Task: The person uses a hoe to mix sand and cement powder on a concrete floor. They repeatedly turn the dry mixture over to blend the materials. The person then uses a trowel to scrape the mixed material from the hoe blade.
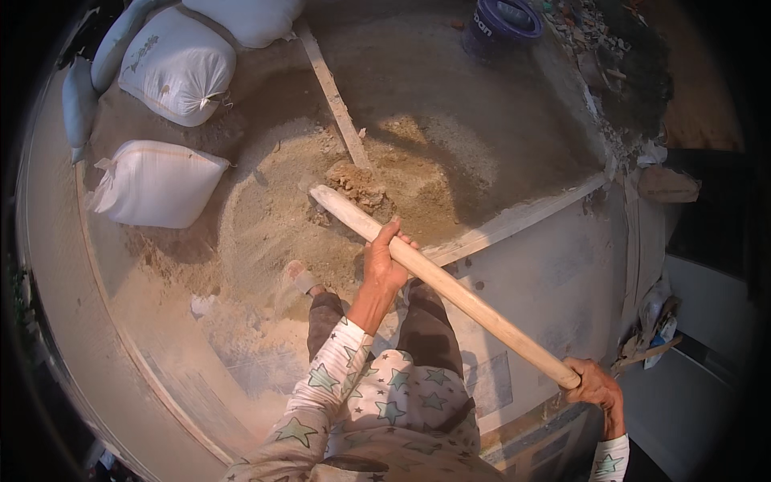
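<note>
A thick wooden tool handle (482,307) slants across the view from the sand to the lower right. My left hand (385,259) grips it partway along, thumb lying along the wood. Around its near end, well out to the right, my right hand (593,382) is closed. The far end reaches over a pile of sand (259,205), beside a brownish, clumpy mound (355,184). I cannot make out a tool head there. My left foot (304,278) rests on the sand's near edge.
White woven sacks, one tied at the neck (177,66) and one on its side (165,184), sit at the left. A wooden board (334,96) runs into the pile. A purple bucket (497,30) stands far back, with rubble (593,48) nearby. A raised ledge (518,223) borders the right.
</note>
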{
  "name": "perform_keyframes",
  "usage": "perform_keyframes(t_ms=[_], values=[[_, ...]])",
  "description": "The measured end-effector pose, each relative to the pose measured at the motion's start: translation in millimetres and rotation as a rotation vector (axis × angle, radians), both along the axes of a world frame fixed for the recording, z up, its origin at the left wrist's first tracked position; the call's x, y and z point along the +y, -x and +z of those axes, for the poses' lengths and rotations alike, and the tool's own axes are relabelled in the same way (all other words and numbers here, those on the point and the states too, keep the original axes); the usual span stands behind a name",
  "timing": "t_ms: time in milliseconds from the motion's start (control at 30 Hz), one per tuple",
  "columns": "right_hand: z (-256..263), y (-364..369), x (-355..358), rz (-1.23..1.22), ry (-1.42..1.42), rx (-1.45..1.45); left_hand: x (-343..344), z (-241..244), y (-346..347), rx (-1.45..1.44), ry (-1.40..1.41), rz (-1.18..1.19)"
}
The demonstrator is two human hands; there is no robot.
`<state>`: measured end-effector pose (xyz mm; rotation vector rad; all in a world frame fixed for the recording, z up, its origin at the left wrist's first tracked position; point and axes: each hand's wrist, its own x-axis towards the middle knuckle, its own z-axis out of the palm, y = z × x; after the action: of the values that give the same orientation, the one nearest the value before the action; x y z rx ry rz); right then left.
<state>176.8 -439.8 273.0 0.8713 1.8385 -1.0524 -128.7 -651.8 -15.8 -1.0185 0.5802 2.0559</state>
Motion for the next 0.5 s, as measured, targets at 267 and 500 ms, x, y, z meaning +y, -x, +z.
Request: perform_keyframes(t_ms=[267, 500], values=[[-147.4, -150.4, 52.5, 0.136, -0.628, 0.019, 29.0, 31.2, -73.8, 0.187, -0.217, -0.114], [-170.8, 17.2, -22.0, 0.325, -0.102, 0.082, -94.8, -29.5, 6.1, -0.001, 0.144, 0.177]])
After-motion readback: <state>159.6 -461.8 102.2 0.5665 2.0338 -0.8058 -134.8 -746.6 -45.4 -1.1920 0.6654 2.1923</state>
